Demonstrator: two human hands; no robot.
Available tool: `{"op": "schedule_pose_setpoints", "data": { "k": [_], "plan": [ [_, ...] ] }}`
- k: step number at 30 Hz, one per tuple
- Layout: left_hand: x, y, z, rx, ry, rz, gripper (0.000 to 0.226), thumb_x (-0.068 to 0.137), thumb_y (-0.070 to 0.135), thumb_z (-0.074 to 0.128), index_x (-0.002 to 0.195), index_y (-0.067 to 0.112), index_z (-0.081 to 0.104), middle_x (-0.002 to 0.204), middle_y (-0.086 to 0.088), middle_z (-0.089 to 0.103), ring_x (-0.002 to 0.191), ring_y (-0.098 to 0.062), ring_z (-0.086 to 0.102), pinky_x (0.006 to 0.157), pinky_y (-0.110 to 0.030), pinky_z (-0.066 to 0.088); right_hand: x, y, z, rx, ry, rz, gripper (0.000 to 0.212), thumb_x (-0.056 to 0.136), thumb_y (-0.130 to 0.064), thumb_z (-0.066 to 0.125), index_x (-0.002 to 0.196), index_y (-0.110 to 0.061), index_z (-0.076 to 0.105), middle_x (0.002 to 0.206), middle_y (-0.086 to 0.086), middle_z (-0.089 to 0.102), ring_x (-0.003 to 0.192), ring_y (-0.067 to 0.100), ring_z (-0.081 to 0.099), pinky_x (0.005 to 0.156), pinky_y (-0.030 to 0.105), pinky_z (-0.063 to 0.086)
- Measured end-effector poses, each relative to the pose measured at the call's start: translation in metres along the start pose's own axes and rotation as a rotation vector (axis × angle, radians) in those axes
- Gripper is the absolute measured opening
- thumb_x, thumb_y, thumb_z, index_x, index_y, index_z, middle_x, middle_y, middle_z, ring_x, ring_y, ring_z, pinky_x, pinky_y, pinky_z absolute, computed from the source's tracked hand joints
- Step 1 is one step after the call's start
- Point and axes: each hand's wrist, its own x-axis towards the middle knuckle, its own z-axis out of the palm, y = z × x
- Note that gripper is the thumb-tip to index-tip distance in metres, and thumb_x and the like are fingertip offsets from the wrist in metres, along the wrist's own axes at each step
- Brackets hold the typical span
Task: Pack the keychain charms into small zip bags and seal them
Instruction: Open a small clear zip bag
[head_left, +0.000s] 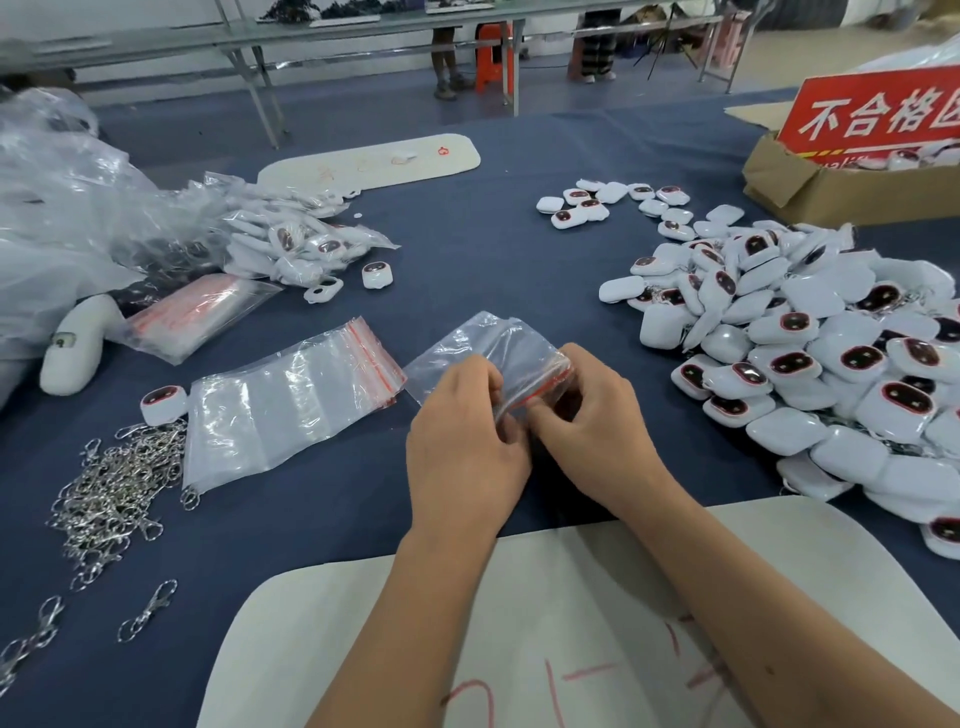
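My left hand (462, 431) & right hand (587, 415) pinch the red-zip mouth of one small clear plastic zip bag (488, 348) above the blue-clothed table (467, 249), looks empty, w/ big heap of white charms (810, 353) unpacked at right, few bagged ones (291, 244) at left.

A dark blue cloth (467, 249) covers the table. At the bottom of the frame lies a white board (519, 623) with red marks drawn on it, and a second white board (374, 161) lies at the upper middle. At the upper right stands a cardboard box (810, 192) with a red sign (878, 111) in white characters. At the lower left is a heap of metal clasps (114, 493). At the far top, an orange stool (491, 54) stands under long tables.
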Motion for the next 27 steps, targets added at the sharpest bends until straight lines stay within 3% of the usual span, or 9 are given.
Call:
{"op": "schedule_pose_setpoints", "data": {
  "k": [3,6,9,12,14,18,20,23,27],
  "plan": [
    [-0.001,0.004,-0.005,-0.080,0.100,0.070,0.027,0.071,0.008,0.066,0.089,0.020,0.051,0.079,0.009,0.055,0.070,-0.015,0.054,0.068,-0.041,0.050,0.000,0.002,-0.001,-0.002,0.082,0.045,0.016,0.085,-0.004,0.066,0.081,-0.009,0.052,0.066,0.001,0.058,0.057,0.007,0.044,0.053,0.021,0.038],
    [-0.003,0.005,-0.008,-0.197,0.154,0.165,0.017,0.075,0.019,0.059,0.090,0.018,0.051,0.076,0.010,0.054,0.063,-0.016,0.055,0.060,-0.039,0.049,0.001,0.004,-0.001,0.010,0.132,0.100,0.013,0.086,-0.008,0.064,0.080,-0.012,0.053,0.062,-0.004,0.054,0.055,0.007,0.042,0.051,0.019,0.037],
    [-0.001,0.004,-0.008,-0.298,0.181,0.263,0.021,0.093,0.032,0.049,0.092,0.013,0.058,0.086,0.005,0.059,0.079,-0.023,0.058,0.067,-0.046,0.049,0.003,0.005,-0.001,0.045,0.200,0.135,0.018,0.086,-0.002,0.058,0.081,-0.019,0.053,0.071,-0.007,0.065,0.056,0.004,0.053,0.054,0.015,0.043],
    [0.006,-0.005,-0.009,-0.325,0.270,0.094,0.031,0.100,0.038,0.041,0.105,0.014,0.061,0.105,0.004,0.060,0.103,-0.022,0.056,0.088,-0.047,0.048,0.004,0.004,-0.005,0.330,0.119,0.167,0.022,0.095,-0.002,0.061,0.099,-0.024,0.059,0.087,-0.001,0.076,0.068,0.013,0.068,0.063,0.029,0.055],
    [0.009,-0.012,-0.011,-0.451,0.177,-0.129,0.037,0.099,0.047,0.043,0.120,0.021,0.058,0.114,0.008,0.062,0.109,-0.015,0.059,0.099,-0.045,0.050,0.004,0.004,-0.007,0.469,0.085,0.183,0.021,0.099,-0.009,0.068,0.107,-0.026,0.059,0.085,0.005,0.078,0.058,0.014,0.068,0.054,0.029,0.055],
    [0.019,-0.023,-0.011,-0.742,0.007,-0.453,0.044,0.092,0.050,0.052,0.128,0.025,0.053,0.098,0.010,0.073,0.081,-0.014,0.071,0.080,-0.037,0.058,0.005,0.003,-0.009,0.610,0.118,0.230,0.028,0.092,-0.028,0.079,0.110,-0.023,0.059,0.064,0.003,0.065,0.047,0.014,0.056,0.047,0.030,0.052],
    [0.022,-0.026,-0.012,-0.746,-0.016,-0.466,0.039,0.093,0.049,0.055,0.126,0.028,0.054,0.097,0.008,0.076,0.073,-0.012,0.068,0.071,-0.033,0.052,0.007,0.001,-0.011,0.643,0.114,0.260,0.037,0.084,-0.039,0.081,0.109,-0.023,0.059,0.062,0.004,0.061,0.046,0.014,0.051,0.045,0.029,0.049],
    [0.022,-0.033,-0.013,-0.606,-0.007,-0.390,0.027,0.098,0.042,0.060,0.123,0.031,0.060,0.100,0.015,0.073,0.079,-0.006,0.065,0.078,-0.034,0.056,0.008,0.003,-0.012,0.728,0.082,0.282,0.045,0.080,-0.043,0.083,0.111,-0.021,0.059,0.064,0.006,0.063,0.046,0.015,0.050,0.043,0.027,0.043],
    [0.020,-0.031,-0.015,-0.512,-0.053,-0.337,0.045,0.095,0.053,0.056,0.135,0.033,0.055,0.104,0.027,0.069,0.097,0.006,0.063,0.088,-0.016,0.047,0.011,0.005,-0.015,0.851,0.044,0.305,0.055,0.074,-0.056,0.086,0.111,-0.019,0.068,0.078,0.019,0.060,0.062,0.023,0.052,0.059,0.035,0.048]
  ]
}}
